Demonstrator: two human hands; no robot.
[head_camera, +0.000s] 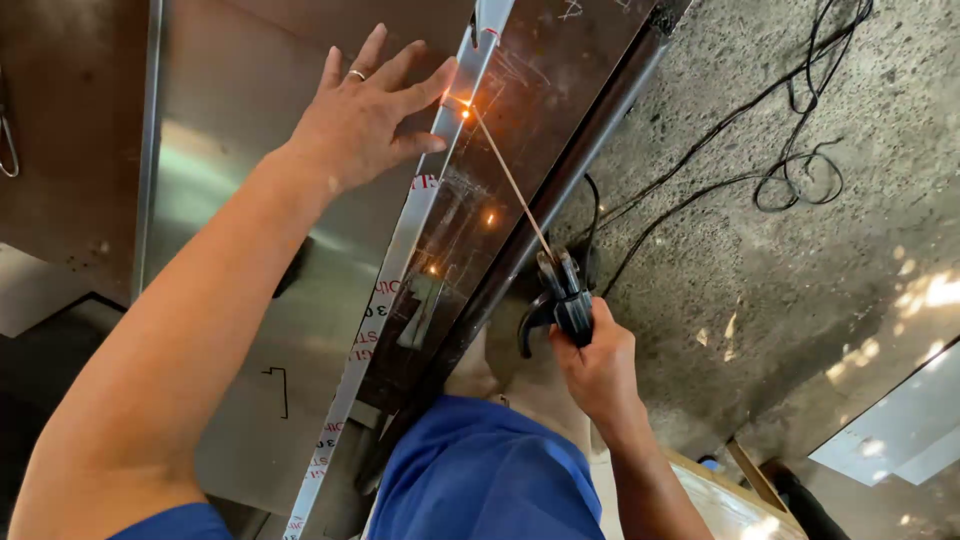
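Note:
My left hand (365, 110) lies flat with fingers spread on a shiny steel sheet (230, 130), its index finger and thumb touching a long steel angle strip (400, 250) with a taped edge. My right hand (600, 365) grips a black electrode holder (560, 290). A thin welding rod (510, 180) runs from the holder up to the strip, where its tip glows orange with small sparks (465, 110), just right of my left fingertips. A dark reflective plate (530, 110) lies beside the strip.
Black cables (790, 160) loop over the rough concrete floor (800, 280) on the right. My blue trouser leg (480, 470) is at the bottom centre. A pale sheet (900, 420) lies at the lower right, and wooden boards (740, 480) sit near it.

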